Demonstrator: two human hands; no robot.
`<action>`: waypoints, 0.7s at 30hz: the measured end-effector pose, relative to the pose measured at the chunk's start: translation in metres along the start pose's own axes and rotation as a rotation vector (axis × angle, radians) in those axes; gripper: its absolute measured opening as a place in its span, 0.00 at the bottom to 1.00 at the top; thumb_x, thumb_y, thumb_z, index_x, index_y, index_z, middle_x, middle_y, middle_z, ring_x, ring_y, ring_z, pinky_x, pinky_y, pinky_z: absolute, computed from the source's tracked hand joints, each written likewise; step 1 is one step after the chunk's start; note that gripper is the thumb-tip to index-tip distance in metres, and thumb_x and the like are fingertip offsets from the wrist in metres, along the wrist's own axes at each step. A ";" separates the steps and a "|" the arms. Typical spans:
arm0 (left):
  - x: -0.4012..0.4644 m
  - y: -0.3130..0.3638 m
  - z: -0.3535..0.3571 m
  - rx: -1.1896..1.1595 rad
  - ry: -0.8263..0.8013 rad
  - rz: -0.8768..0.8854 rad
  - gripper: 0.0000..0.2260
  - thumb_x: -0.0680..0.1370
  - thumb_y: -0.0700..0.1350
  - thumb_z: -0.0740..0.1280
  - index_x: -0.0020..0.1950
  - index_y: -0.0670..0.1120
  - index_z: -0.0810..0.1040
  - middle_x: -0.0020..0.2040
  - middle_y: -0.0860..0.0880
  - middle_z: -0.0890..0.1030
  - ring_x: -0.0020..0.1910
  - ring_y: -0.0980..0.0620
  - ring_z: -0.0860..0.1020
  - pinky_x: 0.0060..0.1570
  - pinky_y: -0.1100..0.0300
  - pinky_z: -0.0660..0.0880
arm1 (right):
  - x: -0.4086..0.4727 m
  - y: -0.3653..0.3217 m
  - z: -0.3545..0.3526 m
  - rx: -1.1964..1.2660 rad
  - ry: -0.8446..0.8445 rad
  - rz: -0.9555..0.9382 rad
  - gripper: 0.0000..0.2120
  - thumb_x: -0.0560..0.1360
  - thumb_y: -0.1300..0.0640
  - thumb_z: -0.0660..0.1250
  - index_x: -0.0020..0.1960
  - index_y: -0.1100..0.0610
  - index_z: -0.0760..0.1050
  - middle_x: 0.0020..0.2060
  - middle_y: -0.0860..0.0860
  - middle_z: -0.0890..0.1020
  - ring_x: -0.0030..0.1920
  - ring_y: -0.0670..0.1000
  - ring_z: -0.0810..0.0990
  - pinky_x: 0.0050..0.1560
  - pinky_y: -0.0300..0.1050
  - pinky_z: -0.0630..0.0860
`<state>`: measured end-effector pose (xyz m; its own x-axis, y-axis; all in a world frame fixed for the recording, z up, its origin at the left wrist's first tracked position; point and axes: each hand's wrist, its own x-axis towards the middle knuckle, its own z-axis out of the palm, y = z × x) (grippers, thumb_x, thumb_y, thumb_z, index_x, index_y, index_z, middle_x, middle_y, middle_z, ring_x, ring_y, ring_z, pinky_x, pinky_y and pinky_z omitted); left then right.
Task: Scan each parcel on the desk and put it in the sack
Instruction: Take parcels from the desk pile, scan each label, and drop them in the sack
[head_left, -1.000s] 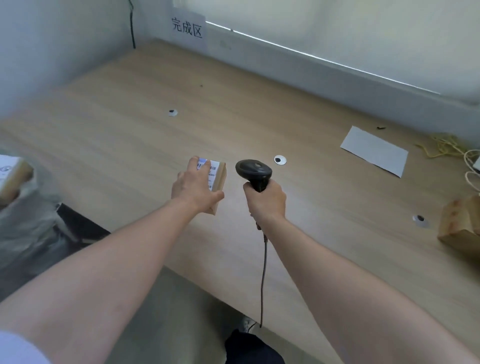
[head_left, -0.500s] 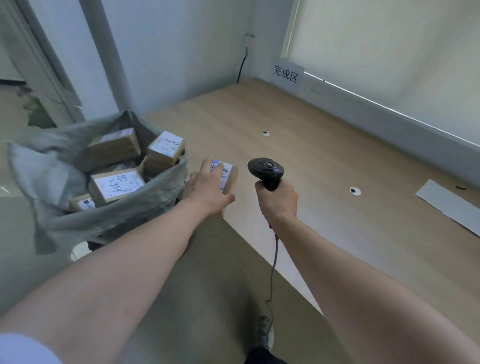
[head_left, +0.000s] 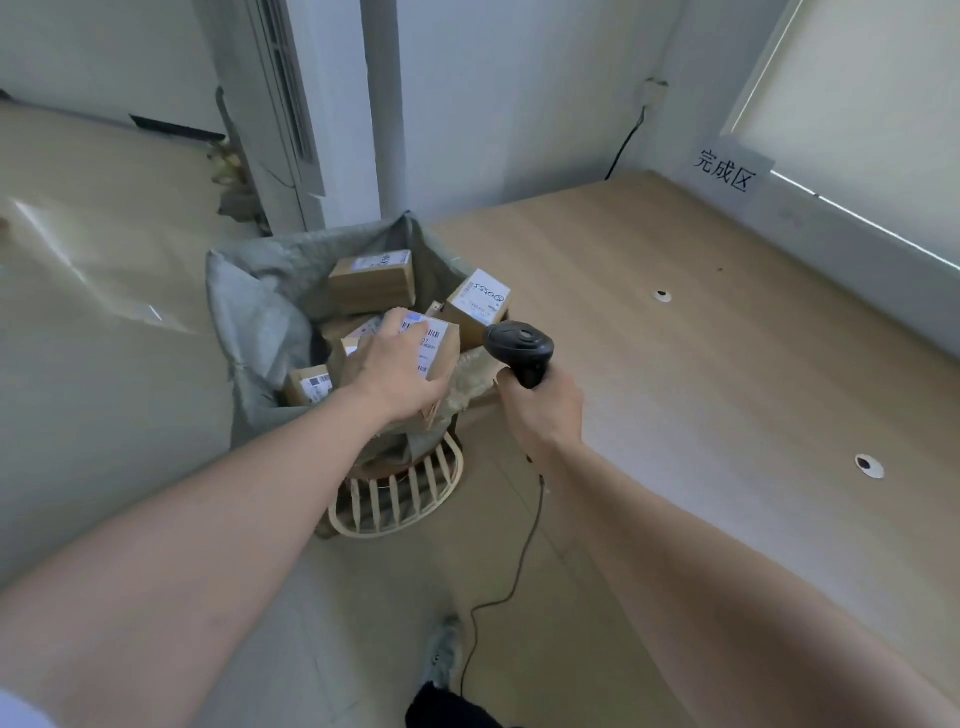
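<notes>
My left hand (head_left: 392, 376) grips a small brown cardboard parcel (head_left: 440, 345) with a white barcode label, held over the near right rim of the grey sack (head_left: 254, 317). The sack stands open on a cream slatted basket (head_left: 397, 493) left of the desk, and it holds several brown parcels (head_left: 373, 283). My right hand (head_left: 540, 408) holds the black handheld scanner (head_left: 519, 345) by its handle, just right of the parcel, above the desk's left edge. The scanner's cable (head_left: 511, 577) hangs down to the floor.
The wooden desk (head_left: 701, 364) stretches right, with white round hole caps (head_left: 661, 296) set into it and a paper sign (head_left: 727, 169) on the back ledge. A white column and wall stand behind the sack. Beige floor lies to the left, and my shoe (head_left: 441, 654) is below.
My left hand has carried the parcel left off the desk to above the sack. The view has swung left with it, and my right hand with the scanner has followed along.
</notes>
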<state>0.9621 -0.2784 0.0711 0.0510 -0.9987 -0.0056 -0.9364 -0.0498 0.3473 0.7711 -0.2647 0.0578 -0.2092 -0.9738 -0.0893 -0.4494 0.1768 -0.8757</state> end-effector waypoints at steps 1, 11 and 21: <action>0.011 -0.007 0.000 0.001 -0.007 -0.006 0.37 0.72 0.64 0.72 0.78 0.50 0.68 0.77 0.51 0.61 0.67 0.42 0.71 0.62 0.44 0.76 | 0.010 -0.001 0.010 0.004 -0.007 0.002 0.03 0.76 0.52 0.68 0.45 0.49 0.76 0.34 0.45 0.78 0.36 0.49 0.77 0.39 0.45 0.71; 0.124 -0.038 0.016 0.144 -0.191 0.095 0.36 0.70 0.62 0.74 0.77 0.55 0.72 0.76 0.55 0.62 0.65 0.43 0.72 0.67 0.48 0.70 | 0.113 -0.003 0.067 0.028 0.005 0.062 0.04 0.77 0.50 0.69 0.49 0.49 0.79 0.37 0.44 0.78 0.42 0.50 0.78 0.44 0.46 0.73; 0.162 -0.055 0.036 0.156 -0.347 0.239 0.36 0.69 0.62 0.76 0.75 0.60 0.71 0.75 0.54 0.61 0.69 0.46 0.67 0.71 0.45 0.66 | 0.148 -0.002 0.082 -0.003 0.038 0.150 0.10 0.77 0.53 0.69 0.39 0.47 0.72 0.33 0.44 0.75 0.34 0.47 0.73 0.36 0.45 0.68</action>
<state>1.0095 -0.4381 0.0174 -0.2676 -0.9261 -0.2660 -0.9503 0.2081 0.2315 0.8123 -0.4204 0.0074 -0.3066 -0.9304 -0.2009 -0.4133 0.3202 -0.8524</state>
